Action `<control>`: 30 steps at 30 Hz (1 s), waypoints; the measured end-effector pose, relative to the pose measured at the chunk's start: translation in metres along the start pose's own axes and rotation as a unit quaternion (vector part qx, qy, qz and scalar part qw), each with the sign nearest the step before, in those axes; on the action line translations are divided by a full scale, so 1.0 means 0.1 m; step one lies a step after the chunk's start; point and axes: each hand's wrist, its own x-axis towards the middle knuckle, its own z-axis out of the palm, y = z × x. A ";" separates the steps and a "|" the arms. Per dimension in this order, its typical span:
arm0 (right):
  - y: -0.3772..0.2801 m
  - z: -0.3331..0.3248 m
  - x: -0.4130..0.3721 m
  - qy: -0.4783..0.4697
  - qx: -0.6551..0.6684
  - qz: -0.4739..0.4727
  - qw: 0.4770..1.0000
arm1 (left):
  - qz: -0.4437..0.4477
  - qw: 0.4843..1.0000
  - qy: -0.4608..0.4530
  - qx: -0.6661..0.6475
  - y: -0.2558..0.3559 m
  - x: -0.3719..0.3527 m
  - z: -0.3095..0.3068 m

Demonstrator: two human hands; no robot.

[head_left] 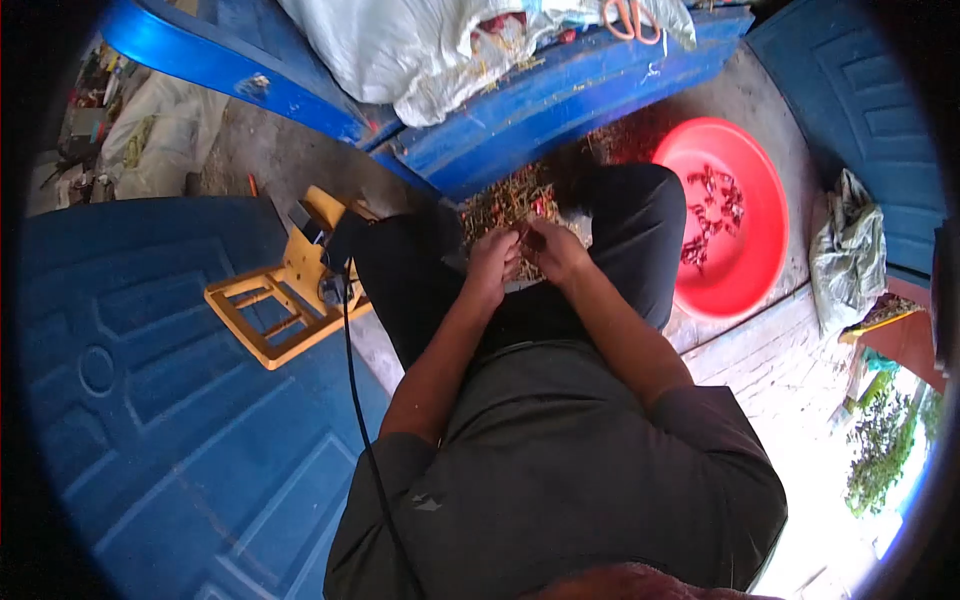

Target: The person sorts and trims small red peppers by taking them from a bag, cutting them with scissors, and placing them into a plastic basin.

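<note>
My left hand [492, 262] is closed, its fingers curled over a pile of dry stalks with red bits [508, 205] between my knees. Close beside it, my right hand [556, 252] has its fingertips pinched together, almost touching the left. Whatever lies between the fingers is too small and hidden to name. To the right of my knee stands a red plastic basin [765, 225], with dark red dried pieces that look like chillies [715, 205] scattered on its bottom.
A blue bench-like structure [560, 110] in front carries a white woven sack [370, 45] and scissors with pink handles [632, 20]. A wooden folding chair [270, 312] stands at the left by a blue panelled door [150, 350]. A grey sack [848, 255] sits at the right.
</note>
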 end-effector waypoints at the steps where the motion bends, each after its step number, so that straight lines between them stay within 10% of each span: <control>1: -0.04 -0.04 0.12 0.006 0.003 0.007 1.000 | -0.003 1.000 0.013 -0.004 -0.01 0.05 0.03; 8: -0.26 -0.32 0.21 -0.003 0.162 -0.022 0.987 | 0.013 1.000 0.023 -0.012 0.08 -0.03 -0.04; 12: -0.41 -0.33 0.10 0.065 -0.041 -0.126 0.989 | -0.004 0.999 0.032 -0.037 0.15 -0.15 -0.49; 15: -0.16 -0.57 0.32 0.115 -0.633 -0.430 0.633 | 0.008 0.999 0.033 -0.039 0.10 -0.15 -0.51; 19: -0.07 0.11 -0.10 0.004 -0.492 -0.276 0.826 | 0.016 0.999 -0.009 -0.049 0.13 -0.12 -0.34; 22: 0.07 0.19 -0.10 -0.099 -0.533 -0.323 0.776 | 0.012 0.998 0.027 -0.049 0.06 -0.09 -0.28; 25: 0.01 0.13 -0.01 -0.110 -0.429 -0.257 0.859 | -0.024 1.000 0.011 0.005 0.11 -0.14 -0.28; 30: -1.00 0.14 -0.76 0.089 -0.330 -0.430 0.836 | -0.029 1.000 -0.009 -0.002 0.06 -0.09 -0.34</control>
